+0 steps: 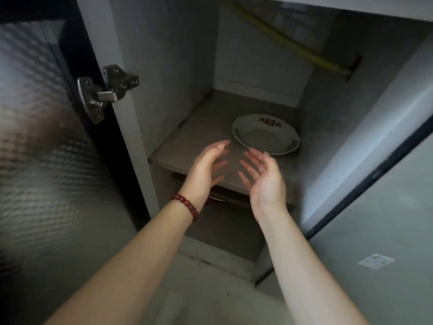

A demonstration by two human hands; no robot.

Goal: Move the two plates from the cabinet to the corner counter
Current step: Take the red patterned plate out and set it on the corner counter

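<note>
Your white round ceramic plate [266, 134], scalloped at the rim with small red motifs along its far edge, lies flat on the grey shelf [199, 137] of the open grey cabinet [168, 66], toward the right side. A yellow hose [281, 38] slants across the cabinet's back. Your left hand [208, 170] and right hand [264, 181] hover over the shelf's front edge, palms facing, fingers straight and spread, holding nothing, near the plate
</note>
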